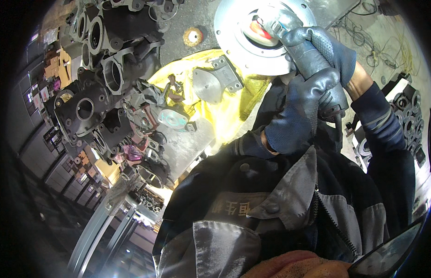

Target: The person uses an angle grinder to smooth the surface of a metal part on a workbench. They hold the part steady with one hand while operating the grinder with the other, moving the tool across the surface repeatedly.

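Note:
Both my hands, in dark work gloves, are wrapped around an angle grinder. My right hand grips it close to its metal head, and my left hand closes around the body farther back, nearer my chest. The grinder's red and white disc sits inside the central opening of a round silver flange with bolt holes around its rim. Whether the disc touches the metal is hard to make out in the glare. From the grinder's rear end a cord hangs down.
A yellow cloth lies left of the flange with a grey metal bracket on it. A round brass-coloured brush wheel rests beyond. Dark castings crowd the left side. Cables lie on the floor at right, near more ring-shaped parts.

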`<state>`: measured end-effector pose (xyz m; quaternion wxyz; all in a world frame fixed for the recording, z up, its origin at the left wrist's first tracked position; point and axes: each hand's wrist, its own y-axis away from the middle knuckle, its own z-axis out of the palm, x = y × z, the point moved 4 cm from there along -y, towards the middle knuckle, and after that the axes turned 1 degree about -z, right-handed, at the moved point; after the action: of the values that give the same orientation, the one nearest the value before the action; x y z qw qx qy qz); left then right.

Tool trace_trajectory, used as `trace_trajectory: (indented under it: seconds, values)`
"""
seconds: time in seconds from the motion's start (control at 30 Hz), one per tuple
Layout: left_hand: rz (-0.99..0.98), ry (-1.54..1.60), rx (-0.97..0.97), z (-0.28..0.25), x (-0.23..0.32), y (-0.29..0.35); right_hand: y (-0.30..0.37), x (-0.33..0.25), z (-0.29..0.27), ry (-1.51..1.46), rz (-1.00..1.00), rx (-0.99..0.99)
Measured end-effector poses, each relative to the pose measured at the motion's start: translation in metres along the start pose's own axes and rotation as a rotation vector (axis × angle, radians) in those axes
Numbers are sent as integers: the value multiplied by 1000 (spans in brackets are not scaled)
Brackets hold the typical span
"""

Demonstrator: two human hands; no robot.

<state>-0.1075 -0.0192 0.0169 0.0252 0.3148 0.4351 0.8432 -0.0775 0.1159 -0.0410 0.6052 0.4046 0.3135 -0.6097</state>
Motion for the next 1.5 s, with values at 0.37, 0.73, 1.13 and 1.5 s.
trace_trajectory:
  seconds: [0.37, 0.73, 1.13, 1.5]
  values:
    - [217, -174, -104, -20, 16, 21, 8, 31, 21, 40, -107, 224]
    - [144, -251, -185, -36, 9, 22, 5, 15, 49, -505, 27, 514]
    - [1038, -1248, 594, -91, 134, -47, 53, -21, 22, -471, -121, 463]
    - [835, -121, 550, -176, 68, -108, 64, -34, 5, -160, 55, 455]
